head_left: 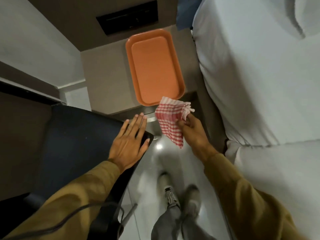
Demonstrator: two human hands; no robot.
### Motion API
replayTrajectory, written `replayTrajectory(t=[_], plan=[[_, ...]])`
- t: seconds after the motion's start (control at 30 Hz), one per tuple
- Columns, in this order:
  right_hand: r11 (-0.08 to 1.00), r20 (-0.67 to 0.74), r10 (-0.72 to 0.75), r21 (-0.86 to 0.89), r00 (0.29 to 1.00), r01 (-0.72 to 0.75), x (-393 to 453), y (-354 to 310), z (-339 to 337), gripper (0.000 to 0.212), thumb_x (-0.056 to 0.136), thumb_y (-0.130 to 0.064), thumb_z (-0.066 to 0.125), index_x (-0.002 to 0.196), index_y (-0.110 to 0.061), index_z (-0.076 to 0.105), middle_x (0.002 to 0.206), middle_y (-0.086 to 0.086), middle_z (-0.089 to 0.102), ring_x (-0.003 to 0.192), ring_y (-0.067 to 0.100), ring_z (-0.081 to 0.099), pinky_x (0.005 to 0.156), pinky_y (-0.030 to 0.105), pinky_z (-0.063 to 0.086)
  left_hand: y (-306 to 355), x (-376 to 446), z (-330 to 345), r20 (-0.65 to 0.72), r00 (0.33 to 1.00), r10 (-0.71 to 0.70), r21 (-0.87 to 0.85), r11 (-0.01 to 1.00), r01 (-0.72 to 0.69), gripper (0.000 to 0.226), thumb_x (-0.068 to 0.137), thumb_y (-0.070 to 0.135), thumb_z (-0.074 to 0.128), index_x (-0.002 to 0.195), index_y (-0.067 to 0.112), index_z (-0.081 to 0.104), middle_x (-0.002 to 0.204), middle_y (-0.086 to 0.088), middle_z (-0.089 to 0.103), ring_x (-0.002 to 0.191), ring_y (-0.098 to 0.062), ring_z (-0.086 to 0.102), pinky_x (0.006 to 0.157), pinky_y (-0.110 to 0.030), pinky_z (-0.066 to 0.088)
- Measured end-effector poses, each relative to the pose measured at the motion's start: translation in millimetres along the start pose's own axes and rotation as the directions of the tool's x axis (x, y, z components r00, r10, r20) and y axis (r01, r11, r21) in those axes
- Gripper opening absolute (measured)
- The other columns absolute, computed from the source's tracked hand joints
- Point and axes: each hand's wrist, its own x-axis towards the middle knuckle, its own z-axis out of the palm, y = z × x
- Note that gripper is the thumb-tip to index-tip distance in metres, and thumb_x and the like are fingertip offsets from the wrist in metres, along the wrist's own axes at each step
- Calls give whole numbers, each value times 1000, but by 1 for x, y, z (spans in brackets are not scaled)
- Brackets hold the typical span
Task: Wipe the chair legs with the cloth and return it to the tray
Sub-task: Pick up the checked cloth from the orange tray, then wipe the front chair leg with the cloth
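Sleeves [72, 203] closest to cam, mustard-coloured, both forearms reaching fwd. A dark cord runs over the left one. Below, btwn the arms: grey trousers and pale shoes [170, 193] on a glossy white floor [152, 167], shoes blurred.

Left hand [129, 144] lies flat, palm down, fingers spread and straight, on the front corner of the dark blue chair [72, 144] seat. It holds nothing.

Right hand [191, 129] is pinched closed on the cloth [168, 118], red/white check, gripped at its right edge near a bunched, tasselled corner. Rest of the cloth hangs loose, tapering to a point below the hand. Top edge of the cloth overlaps the near-right corner of the tray [154, 38] in view; can't tell if it touches or is just above it.

Tray is orange, rectangular w/ rounded corners, bare inside, sitting on a beige-brown stand [107, 84] just beyond the chair. Dark rectangular slot in the surface behind the tray.

Right side: bed [259, 75] w/ white sheets, edge running close alongside the stand and right arm. Left: white wall.
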Motion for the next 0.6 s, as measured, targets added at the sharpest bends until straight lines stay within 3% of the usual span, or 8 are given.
replayTrajectory(t=[0.1,0.33,0.47,0.6], plan=[[999,-24,48,-10,999,-48,-40,41,-1,37,107,-11,60,143,-11,61,129,8,76,115,23,76,103,47,60,-6,-32,14,39,998,50,102,993,-54,80,109,52,12,175,7,10,185,-13,12,173,-27,19,143,-47,18],[987,-106,146,86,984,-138,-144,133,9,41,108,-19,58,148,-13,58,133,10,74,116,27,75,103,53,59,2,-106,42,87,995,39,154,987,-53,84,106,54,4,175,9,-1,187,-11,1,175,-27,8,144,-47,11],[964,-122,210,193,970,-184,-192,200,25,40,108,-28,56,146,-15,60,133,9,74,119,29,74,105,55,58,6,-142,62,86,992,92,192,976,-107,83,109,55,12,176,7,4,186,-14,5,174,-28,12,143,-50,19],[938,-172,307,221,936,-267,-232,268,52,39,111,-30,48,147,-16,58,131,7,74,117,27,74,102,51,61,-3,-171,83,54,966,252,311,915,-256,80,112,52,29,175,3,18,184,-17,15,171,-32,23,137,-54,33]])
